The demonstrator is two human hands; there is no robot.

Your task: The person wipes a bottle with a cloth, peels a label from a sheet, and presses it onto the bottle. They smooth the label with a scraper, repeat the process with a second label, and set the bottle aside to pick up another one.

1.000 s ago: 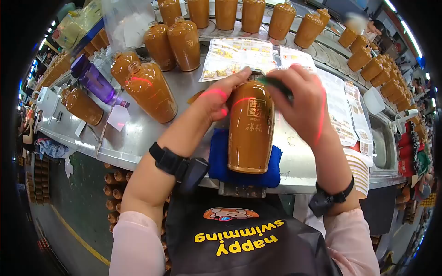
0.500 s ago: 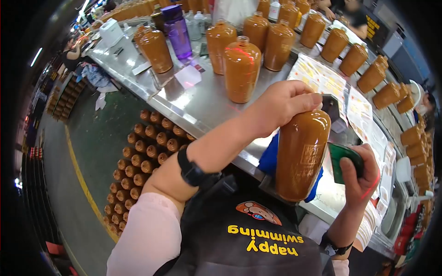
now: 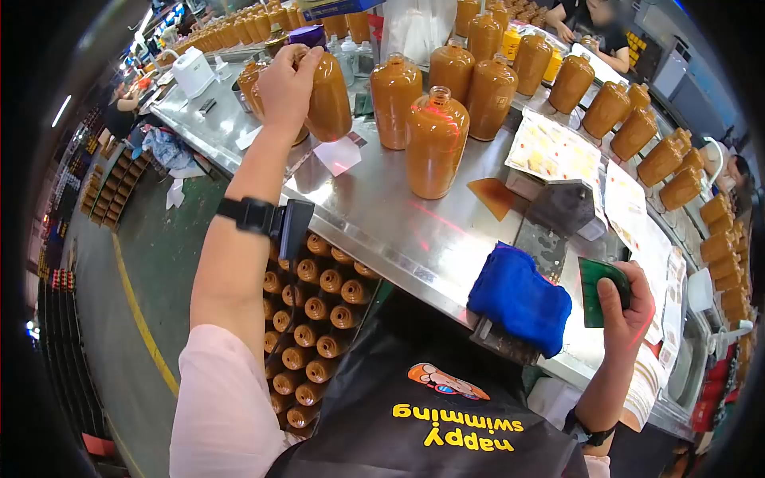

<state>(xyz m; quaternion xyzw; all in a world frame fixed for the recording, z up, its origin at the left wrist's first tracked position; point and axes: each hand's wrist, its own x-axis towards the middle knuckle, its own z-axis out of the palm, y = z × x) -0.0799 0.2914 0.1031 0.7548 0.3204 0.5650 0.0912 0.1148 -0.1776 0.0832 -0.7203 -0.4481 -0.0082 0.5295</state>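
Note:
My left hand reaches over to the far left of the metal table, fingers closed at the neck of a glossy brown bottle. Beside that bottle stands another brown bottle, partly hidden behind the hand. Between the thumb and fingers of my right hand is a flat green scraper, held upright over the right part of the table. A folded blue cloth lies on a dark stand at the table's front edge, left of the right hand.
Several brown bottles stand mid-table, and a row runs along the right. Printed sheets and a dark angular block lie near the scraper. Below the table, bottles are packed together. A person sits across.
My left hand has carried the brown bottle from the blue cloth to the far left of the table. The cloth is uncovered now. My right hand stays nearly in place with the scraper.

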